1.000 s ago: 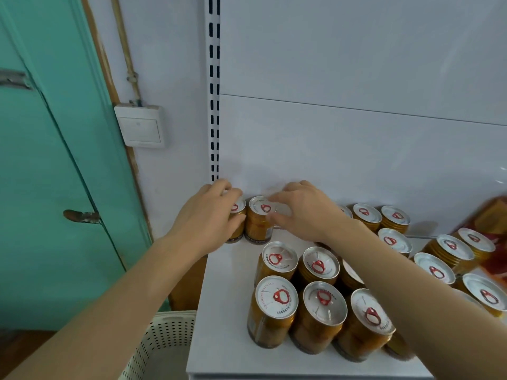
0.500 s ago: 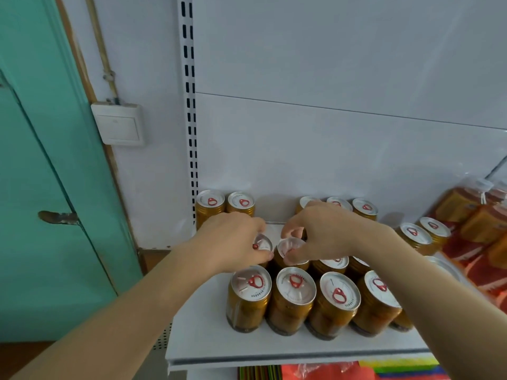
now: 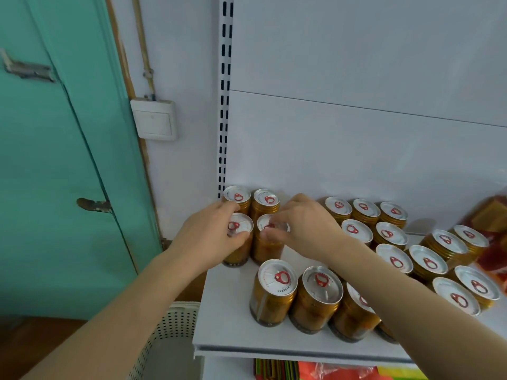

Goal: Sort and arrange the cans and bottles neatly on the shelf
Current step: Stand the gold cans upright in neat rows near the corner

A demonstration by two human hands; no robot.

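Note:
Several gold cans with silver tops and red pull tabs stand on a white shelf (image 3: 227, 319). Two cans (image 3: 238, 197) stand at the back left corner against the wall. Directly in front of them, my left hand (image 3: 208, 239) grips the top of one can (image 3: 241, 229), and my right hand (image 3: 304, 229) grips the top of the can beside it (image 3: 267, 248). Both cans rest upright on the shelf. Closer to the shelf's front edge stand more cans (image 3: 277, 286), partly hidden under my right forearm.
More gold cans (image 3: 389, 234) cluster at the back and right. Orange-red packets (image 3: 491, 242) lie at the far right. A white perforated basket (image 3: 170, 338) stands below left of the shelf. A teal door (image 3: 55, 160) and a wall switch (image 3: 153, 119) are at left.
Both hands have carried two cans from the middle cluster back and left, setting them in front of the two corner cans. The view has shifted with my head.

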